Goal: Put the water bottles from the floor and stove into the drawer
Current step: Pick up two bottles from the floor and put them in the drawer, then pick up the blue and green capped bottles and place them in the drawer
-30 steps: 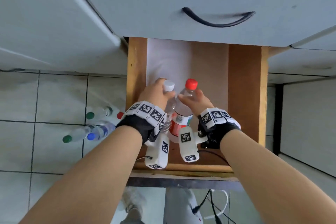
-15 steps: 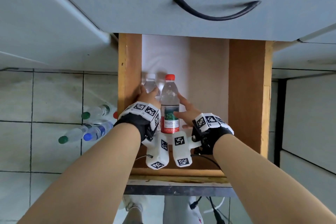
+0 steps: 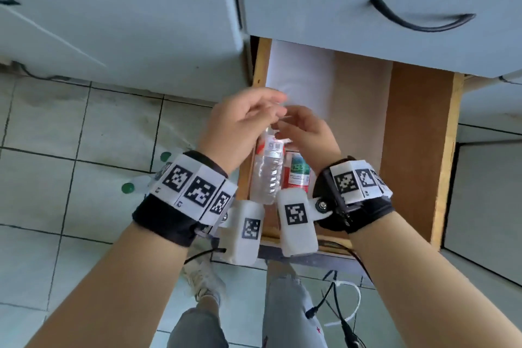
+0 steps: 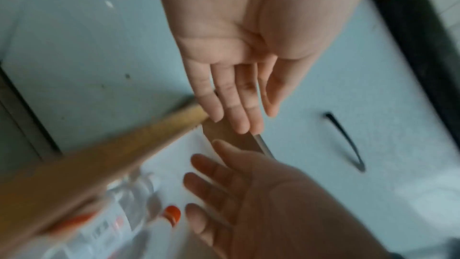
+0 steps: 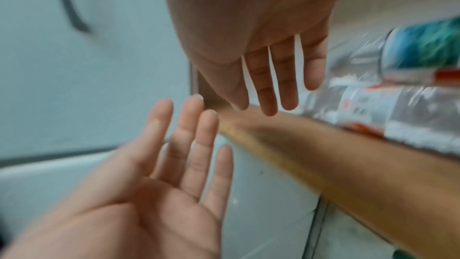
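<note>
Two water bottles lie side by side along the left wall of the open wooden drawer (image 3: 418, 150): a clear one with a white and red label (image 3: 267, 175) and one with a red and green label (image 3: 298, 175). My left hand (image 3: 254, 110) and right hand (image 3: 299, 127) hover just above them, fingers loose, holding nothing. The left wrist view shows the left hand (image 4: 236, 95) open over the drawer, the bottles (image 4: 112, 214) and a red cap (image 4: 171, 213) below. In the right wrist view the right hand (image 5: 268, 82) is open too, apart from the bottles (image 5: 373, 109).
More bottles with green caps (image 3: 128, 188) lie on the tiled floor left of the drawer, partly hidden by my left wrist. A closed grey drawer front with a black handle (image 3: 421, 18) is above. My legs and a shoe (image 3: 203, 280) and cables (image 3: 339, 305) are below.
Both hands have let go of the two bottles, which now lie in the drawer. The hands have lifted up off them with fingers spread loose.
</note>
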Available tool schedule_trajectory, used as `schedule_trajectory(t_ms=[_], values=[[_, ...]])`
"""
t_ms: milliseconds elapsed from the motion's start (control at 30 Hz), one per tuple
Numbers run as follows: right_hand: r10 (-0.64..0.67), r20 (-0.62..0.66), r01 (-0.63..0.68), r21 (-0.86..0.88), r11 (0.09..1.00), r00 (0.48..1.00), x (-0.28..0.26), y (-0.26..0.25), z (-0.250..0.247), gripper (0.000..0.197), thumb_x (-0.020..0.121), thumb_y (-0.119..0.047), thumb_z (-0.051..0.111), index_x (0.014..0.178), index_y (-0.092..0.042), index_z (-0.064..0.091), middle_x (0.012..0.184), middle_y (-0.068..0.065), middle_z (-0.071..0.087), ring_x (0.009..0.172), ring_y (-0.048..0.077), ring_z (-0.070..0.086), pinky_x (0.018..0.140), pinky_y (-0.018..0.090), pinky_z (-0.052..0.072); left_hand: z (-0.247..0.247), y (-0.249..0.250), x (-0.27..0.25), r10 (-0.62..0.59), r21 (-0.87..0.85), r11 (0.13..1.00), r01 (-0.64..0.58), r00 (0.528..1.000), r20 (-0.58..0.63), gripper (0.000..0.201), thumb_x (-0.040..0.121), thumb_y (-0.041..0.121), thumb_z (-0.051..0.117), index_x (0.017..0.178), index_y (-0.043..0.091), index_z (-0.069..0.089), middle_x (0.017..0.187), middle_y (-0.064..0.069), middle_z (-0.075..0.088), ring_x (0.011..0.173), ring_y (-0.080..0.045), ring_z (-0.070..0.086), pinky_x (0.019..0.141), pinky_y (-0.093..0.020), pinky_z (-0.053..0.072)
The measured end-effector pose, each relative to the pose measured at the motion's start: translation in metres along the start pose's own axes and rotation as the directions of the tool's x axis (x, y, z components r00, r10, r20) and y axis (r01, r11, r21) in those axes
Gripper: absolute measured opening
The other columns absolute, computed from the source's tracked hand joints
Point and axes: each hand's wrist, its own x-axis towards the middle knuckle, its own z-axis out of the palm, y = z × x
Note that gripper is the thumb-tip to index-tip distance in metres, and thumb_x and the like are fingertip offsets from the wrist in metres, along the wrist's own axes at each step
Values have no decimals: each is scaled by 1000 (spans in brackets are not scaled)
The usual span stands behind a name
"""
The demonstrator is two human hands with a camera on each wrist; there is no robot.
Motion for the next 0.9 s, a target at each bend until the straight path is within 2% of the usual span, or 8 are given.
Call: schedule_trajectory(t_ms=[167,233,367,500,600,667,767,900], values=[[-204,110,203,27,979,973,-36,-35,96,21,83,-6,55,83,-27,56,86,5,60,80,18,55,68,22,47,-89,-32,-50,77,-35,995,-89,964,-255,24,88,5,48,101,19,63,86,7,68,74,6,64,74,-8,48],[-263,141,267,-7,964,954,-49,-35,141,16,82,-6,54,88,-21,58,86,1,61,79,16,56,72,30,49,-125,-54,-72,74,-29,996,-88,943,-323,25,86,6,48,100,20,63,84,7,68,74,4,64,78,-13,50],[-309,179,327,-83,941,934,-65,-15,225,22,83,0,53,102,-6,63,83,-8,60,73,6,56,71,16,45,-186,-109,-113,41,0,999,-45,915,-402,25,87,4,48,100,20,63,84,8,67,73,7,64,72,-9,47],[-221,144,241,-140,960,964,-47,55,284,25,82,5,51,102,-3,64,91,0,61,80,15,57,79,22,47,-219,-195,-125,-40,5,999,48,888,-459,24,84,11,52,94,29,63,85,15,66,81,2,63,75,-12,45],[-81,63,94,-246,965,995,-9,142,303,32,80,6,48,105,-8,62,95,3,62,84,15,56,79,15,47,-222,-279,-117,-93,59,988,144,850,-519,39,82,3,56,118,18,54,103,8,63,92,1,57,75,-6,42],[-43,4,42,-366,930,999,21,200,307,39,79,6,48,113,-10,59,110,6,62,88,13,54,69,6,41,-218,-341,-104,-150,53,975,215,821,-551,61,78,-1,61,133,16,41,125,0,52,111,-9,49,88,-21,44],[3,18,6,-495,869,1000,63,267,313,54,78,4,57,128,-13,47,134,9,48,106,18,54,83,19,42,-212,-424,-79,-225,0,960,279,772,-594,89,69,1,74,143,14,26,144,-11,36,130,-18,38,107,-45,38],[11,154,71,-516,854,988,106,315,329,87,65,-4,77,139,-20,33,143,6,37,124,23,45,103,37,43,-207,-501,-47,-423,-180,905,386,770,-477,100,62,-2,79,144,15,24,147,-8,33,136,-21,33,113,-40,31]])
